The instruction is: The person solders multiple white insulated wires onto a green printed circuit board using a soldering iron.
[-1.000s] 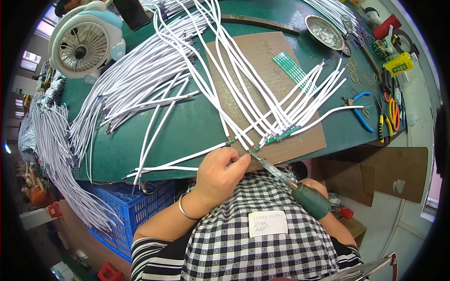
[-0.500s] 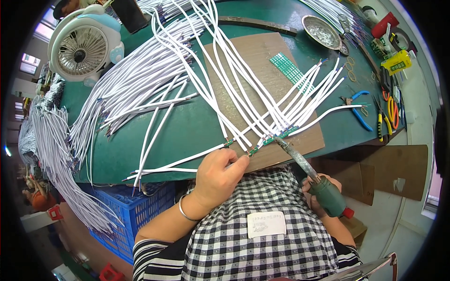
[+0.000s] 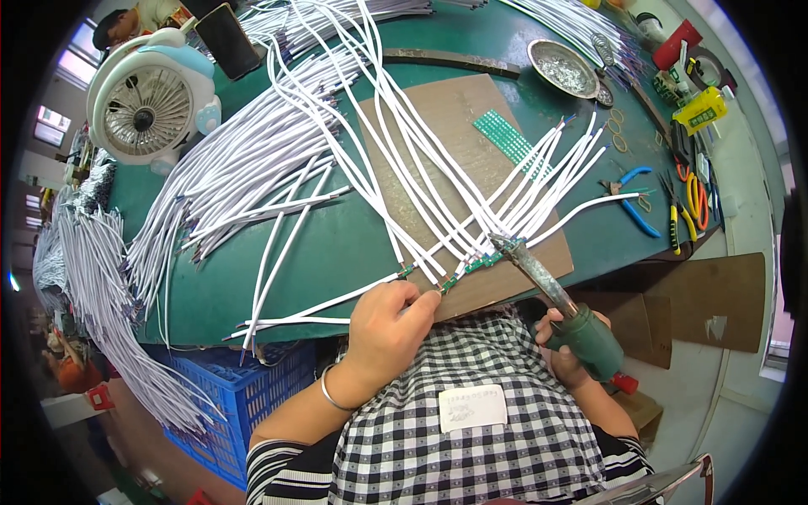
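My left hand (image 3: 391,326) pinches the near left end of a green circuit board strip (image 3: 477,263) between thumb and forefinger, at the cardboard's front edge. White cables (image 3: 421,181) run from the strip, some to the far left, others to the right. My right hand (image 3: 570,369) grips a soldering iron (image 3: 594,343) by its thick green handle. The iron's dark, worn tip sits over the strip's right part, among the cable ends; whether it touches them I cannot tell. Beside my left hand, another cable end meets a small green board piece (image 3: 406,272).
Brown cardboard (image 3: 412,101) lies under the work, with a perforated green board panel (image 3: 505,139) on it. Cable bundles (image 3: 244,143) and a fan (image 3: 145,109) fill the left. A metal bowl (image 3: 562,67), blue-handled pliers (image 3: 633,202) and yellow-handled pliers (image 3: 678,215) lie right. A blue crate (image 3: 252,404) stands below.
The soldering iron's tip has shifted slightly away from me across the strip. My left hand keeps its pinch. The whole view has moved a little.
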Tool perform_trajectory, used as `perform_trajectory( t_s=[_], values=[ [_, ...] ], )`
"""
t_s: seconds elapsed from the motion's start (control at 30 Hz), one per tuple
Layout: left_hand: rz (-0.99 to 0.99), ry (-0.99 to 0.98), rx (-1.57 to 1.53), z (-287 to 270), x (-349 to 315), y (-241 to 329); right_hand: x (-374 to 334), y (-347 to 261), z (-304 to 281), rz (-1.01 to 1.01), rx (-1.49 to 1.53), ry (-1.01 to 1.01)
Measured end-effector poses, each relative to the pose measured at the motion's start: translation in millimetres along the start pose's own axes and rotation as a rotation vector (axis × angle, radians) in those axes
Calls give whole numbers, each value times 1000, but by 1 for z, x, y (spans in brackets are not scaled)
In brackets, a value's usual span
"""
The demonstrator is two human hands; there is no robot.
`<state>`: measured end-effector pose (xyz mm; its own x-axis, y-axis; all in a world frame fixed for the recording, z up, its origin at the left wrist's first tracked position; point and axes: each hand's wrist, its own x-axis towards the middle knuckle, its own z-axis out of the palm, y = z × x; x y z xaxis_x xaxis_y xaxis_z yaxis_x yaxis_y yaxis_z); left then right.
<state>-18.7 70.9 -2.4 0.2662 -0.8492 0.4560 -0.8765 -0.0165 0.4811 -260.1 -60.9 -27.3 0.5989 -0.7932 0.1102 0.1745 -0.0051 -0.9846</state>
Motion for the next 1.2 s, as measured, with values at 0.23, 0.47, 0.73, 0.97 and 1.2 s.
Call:
perform_trajectory(
  t_s=[0.23,0.47,0.73,0.97,1.2],
  values=[
    [38,-13,39,-11,3,-9,7,-4,7,38,-26,-34],
    [79,-36,28,-31,-1,-44,9,7,11,8,38,-44],
    [-88,76,75,-67,19,-55,22,1,21,19,50,-72],
    [-40,127,209,-65,54,-108,24,0,30,-6,52,-49],
    [17,132,145,-60,56,-128,16,3,24,24,54,-46]
  ],
)
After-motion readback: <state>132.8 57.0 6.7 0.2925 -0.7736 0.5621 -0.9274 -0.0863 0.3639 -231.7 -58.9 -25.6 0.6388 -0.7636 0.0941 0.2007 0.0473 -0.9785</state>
